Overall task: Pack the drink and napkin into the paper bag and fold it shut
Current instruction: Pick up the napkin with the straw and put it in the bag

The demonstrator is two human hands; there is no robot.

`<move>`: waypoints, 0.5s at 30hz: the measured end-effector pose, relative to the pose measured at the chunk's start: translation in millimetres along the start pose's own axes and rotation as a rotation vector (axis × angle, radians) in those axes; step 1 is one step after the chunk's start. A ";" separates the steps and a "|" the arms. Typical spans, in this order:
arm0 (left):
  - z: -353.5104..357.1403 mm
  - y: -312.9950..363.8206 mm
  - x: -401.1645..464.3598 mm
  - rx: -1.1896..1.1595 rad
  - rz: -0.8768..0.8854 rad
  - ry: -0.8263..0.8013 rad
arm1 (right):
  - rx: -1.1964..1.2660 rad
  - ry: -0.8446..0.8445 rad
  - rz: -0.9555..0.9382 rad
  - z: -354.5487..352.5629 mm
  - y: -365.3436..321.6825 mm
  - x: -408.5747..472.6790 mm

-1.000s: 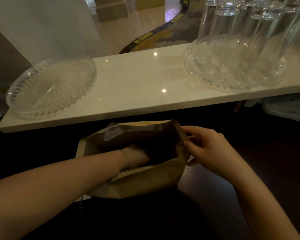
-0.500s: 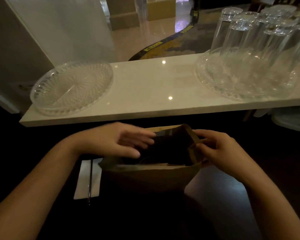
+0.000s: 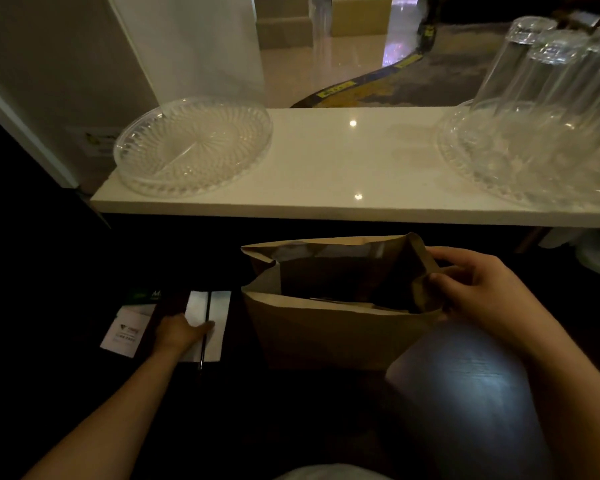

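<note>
A brown paper bag [image 3: 329, 327] stands open on the dark counter in front of me. My right hand [image 3: 471, 282] pinches the bag's right rim and keeps the mouth open. The inside of the bag is dark, so I cannot tell what it holds. To the bag's left lies a white napkin [image 3: 219, 306] with a thin dark straw [image 3: 207, 327] across it. My left hand [image 3: 181, 330] rests flat on the napkin's near left part, fingers touching the straw. No drink is visible.
A white printed card [image 3: 123, 334] lies left of the napkin. Above runs a white marble shelf [image 3: 343, 168] with a clear glass platter [image 3: 193, 143] at left and a tray of several upturned glasses [image 3: 541, 126] at right.
My left hand has come out of the bag and moved left and down onto the napkin. My right hand has kept its hold on the bag's rim.
</note>
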State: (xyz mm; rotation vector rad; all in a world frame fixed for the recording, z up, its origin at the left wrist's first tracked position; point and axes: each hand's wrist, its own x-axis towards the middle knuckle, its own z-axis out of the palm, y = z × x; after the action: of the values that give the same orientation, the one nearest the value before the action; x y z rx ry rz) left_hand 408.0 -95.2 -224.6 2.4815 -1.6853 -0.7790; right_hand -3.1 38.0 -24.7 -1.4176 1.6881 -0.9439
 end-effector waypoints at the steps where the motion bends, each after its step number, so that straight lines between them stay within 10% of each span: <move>1: 4.6 -1.2 -2.7 0.027 -0.021 0.019 | 0.000 0.004 0.004 -0.3 0.4 -0.8; 15: 12.3 -10.8 2.0 -0.325 -0.042 -0.047 | -0.060 0.021 0.000 -0.4 7.0 -5.6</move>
State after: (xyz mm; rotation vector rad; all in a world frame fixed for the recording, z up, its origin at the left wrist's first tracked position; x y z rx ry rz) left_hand 412.7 -89.7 -239.4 2.2966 -1.3913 -1.0295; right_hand -5.9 44.5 -30.3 -1.4513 1.7445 -0.9182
